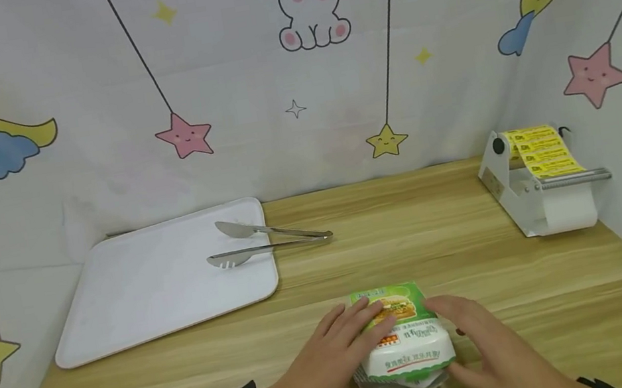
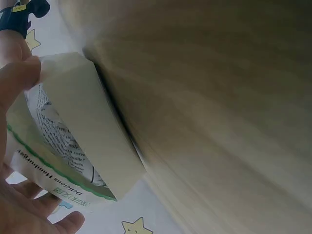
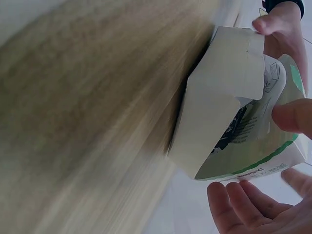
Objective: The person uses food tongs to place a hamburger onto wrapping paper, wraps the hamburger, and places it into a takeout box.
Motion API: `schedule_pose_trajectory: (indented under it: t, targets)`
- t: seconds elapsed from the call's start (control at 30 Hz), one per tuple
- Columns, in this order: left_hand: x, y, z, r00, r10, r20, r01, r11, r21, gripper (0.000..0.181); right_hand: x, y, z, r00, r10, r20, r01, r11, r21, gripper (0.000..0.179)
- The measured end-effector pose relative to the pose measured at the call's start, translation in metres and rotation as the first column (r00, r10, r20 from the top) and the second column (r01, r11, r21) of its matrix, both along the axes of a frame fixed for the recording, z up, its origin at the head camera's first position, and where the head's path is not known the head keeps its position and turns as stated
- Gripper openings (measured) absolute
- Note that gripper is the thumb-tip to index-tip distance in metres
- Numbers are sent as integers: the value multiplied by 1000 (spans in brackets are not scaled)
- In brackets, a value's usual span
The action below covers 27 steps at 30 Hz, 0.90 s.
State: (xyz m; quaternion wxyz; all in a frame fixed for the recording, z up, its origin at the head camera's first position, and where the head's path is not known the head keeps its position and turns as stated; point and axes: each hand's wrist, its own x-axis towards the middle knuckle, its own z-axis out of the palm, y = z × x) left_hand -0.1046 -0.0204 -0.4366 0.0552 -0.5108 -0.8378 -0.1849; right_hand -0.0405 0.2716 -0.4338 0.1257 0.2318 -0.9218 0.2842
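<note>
A green and white hamburger box (image 1: 409, 347) sits on the wooden table at the front, a burger picture on its lid. My left hand (image 1: 334, 368) holds its left side, fingers spread over the lid and thumb low by the near corner. On the right side, my right hand (image 1: 493, 344) holds the box between thumb and fingers. Through a gap between lid and base, printed wrapping paper (image 2: 58, 136) shows in the left wrist view. The right wrist view has my right thumb (image 3: 292, 117) against the lid's side, near the paper. What the wrapping covers is hidden.
A white tray (image 1: 162, 290) lies at the back left. Metal tongs (image 1: 293, 237) rest partly on it, their handle end over the table. A label dispenser (image 1: 545, 186) with yellow labels stands at the back right, by the patterned cloth wall (image 1: 248, 96).
</note>
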Motion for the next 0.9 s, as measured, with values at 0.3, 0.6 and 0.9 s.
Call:
schedule_pose_trajectory:
  t: [0.3,0.6,0.9]
  targets:
    - [3,4,1,996,31,80,-35,998,44,86,6,-4,-7,997,44,-65,-35,991,131,91]
    - [1,7,-1,999,42,30,-44,997,71,88,-6,-32,-9,940,133,-314,-21,941,337,100]
    - [-3,7,-2,999,48,7,-48,997,61,88,-8,-41,-8,915,113,-388,18,947,320,101]
